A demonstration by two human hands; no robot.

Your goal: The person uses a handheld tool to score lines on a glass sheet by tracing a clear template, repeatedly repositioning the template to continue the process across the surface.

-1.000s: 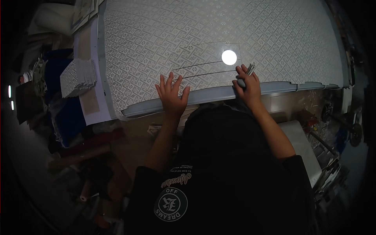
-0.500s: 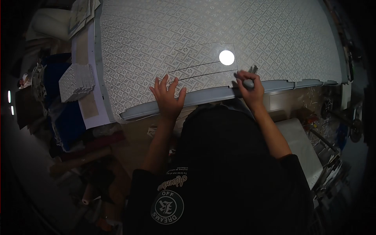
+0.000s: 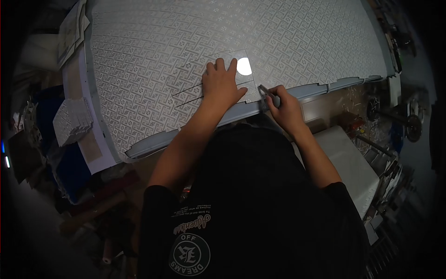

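A clear rectangular template (image 3: 247, 85) with two dark lines lies on the patterned sheet (image 3: 153, 60), near its front edge. A bright round reflection shows at its upper right. My left hand (image 3: 220, 86) rests on the template with its fingers spread. My right hand (image 3: 287, 109) is closed around a grey utility knife (image 3: 275, 98). The knife's tip points up and left, close to the template's right edge.
A grey-blue strip (image 3: 241, 113) runs along the sheet's front edge. Stacked patterned pieces (image 3: 72, 121) stand at the left. At the right, below the sheet, is a pale flat-topped block (image 3: 346, 162). Rolls (image 3: 93, 213) and scraps lie on the floor.
My left hand has moved up and right onto the template and lies on it. The utility knife has swung to point left, toward the template's right edge. The whole view has shifted slightly.
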